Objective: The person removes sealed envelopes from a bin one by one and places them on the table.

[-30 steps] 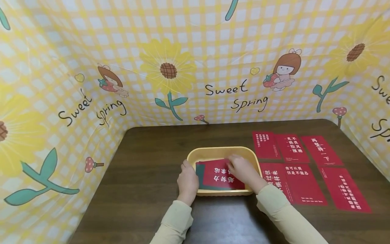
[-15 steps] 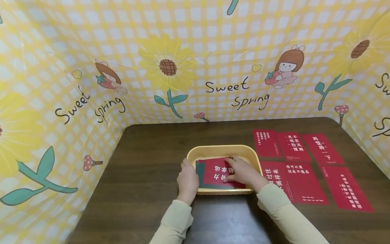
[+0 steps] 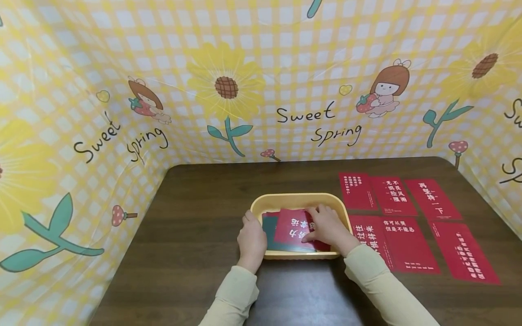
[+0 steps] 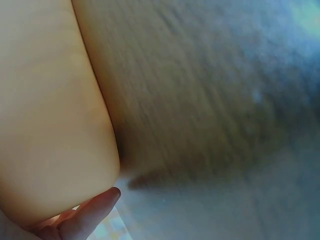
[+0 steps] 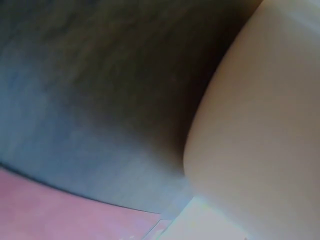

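The left hand (image 3: 251, 241) grips the box (image 3: 302, 256) at its left wall, fingers curled. Inside, the right hand (image 3: 329, 228), nearer the red card (image 3: 290, 226), pinches it between thumb and fingers; the card reaches out left from the hand, long axis seemingly left to right (its right end is hidden), over a green card (image 3: 269, 232). The box's right wall stands between it and six cards (image 3: 409, 249) on the worktop (image 3: 195, 231) to the right; beyond, a cloth (image 3: 261, 90).
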A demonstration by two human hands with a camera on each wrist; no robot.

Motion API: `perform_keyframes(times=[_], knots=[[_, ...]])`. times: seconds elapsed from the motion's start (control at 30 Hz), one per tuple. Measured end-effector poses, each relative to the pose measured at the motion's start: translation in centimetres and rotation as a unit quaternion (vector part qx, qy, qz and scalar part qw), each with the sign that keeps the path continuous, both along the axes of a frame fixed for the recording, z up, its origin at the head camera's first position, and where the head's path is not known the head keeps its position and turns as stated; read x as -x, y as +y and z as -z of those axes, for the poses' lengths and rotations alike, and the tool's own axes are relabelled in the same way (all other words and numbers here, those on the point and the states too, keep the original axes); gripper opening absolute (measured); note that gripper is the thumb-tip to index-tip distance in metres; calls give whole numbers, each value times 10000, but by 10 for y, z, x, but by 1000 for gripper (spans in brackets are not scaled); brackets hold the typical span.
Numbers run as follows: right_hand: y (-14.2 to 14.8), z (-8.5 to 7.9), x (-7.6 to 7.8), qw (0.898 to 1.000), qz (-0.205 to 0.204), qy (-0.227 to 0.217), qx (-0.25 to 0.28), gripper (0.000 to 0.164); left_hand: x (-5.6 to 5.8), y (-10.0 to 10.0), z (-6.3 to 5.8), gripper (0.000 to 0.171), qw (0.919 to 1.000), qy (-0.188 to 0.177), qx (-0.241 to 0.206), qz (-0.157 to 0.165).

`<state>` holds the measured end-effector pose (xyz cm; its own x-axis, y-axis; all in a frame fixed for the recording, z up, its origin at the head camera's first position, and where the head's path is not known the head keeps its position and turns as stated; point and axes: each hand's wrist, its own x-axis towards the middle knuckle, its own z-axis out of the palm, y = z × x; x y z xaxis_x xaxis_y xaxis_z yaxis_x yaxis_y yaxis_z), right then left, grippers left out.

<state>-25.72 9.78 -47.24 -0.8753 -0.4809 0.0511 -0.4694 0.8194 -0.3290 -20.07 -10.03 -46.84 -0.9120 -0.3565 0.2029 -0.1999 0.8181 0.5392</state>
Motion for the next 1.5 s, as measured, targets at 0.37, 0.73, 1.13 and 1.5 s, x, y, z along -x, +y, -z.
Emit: perform_keyframes(times=[0.37, 0.73, 1.13, 1.5], knots=[[-1, -3, 1, 9985, 252, -98, 485, 77, 2, 0, 0, 42, 9999, -132, -56, -43], [10, -18, 2, 9716, 1220, -67, 2025, 69, 2, 0, 0, 46, 9992, -360, -120, -103], [67, -57, -3, 9470, 1917, -730, 2473, 65, 3, 0, -1, 48, 9988, -460, -153, -91], [138, -63, -29, 9685, 1667, -811, 1661, 65, 2, 1, -2, 47, 9988, -464, -130, -77]])
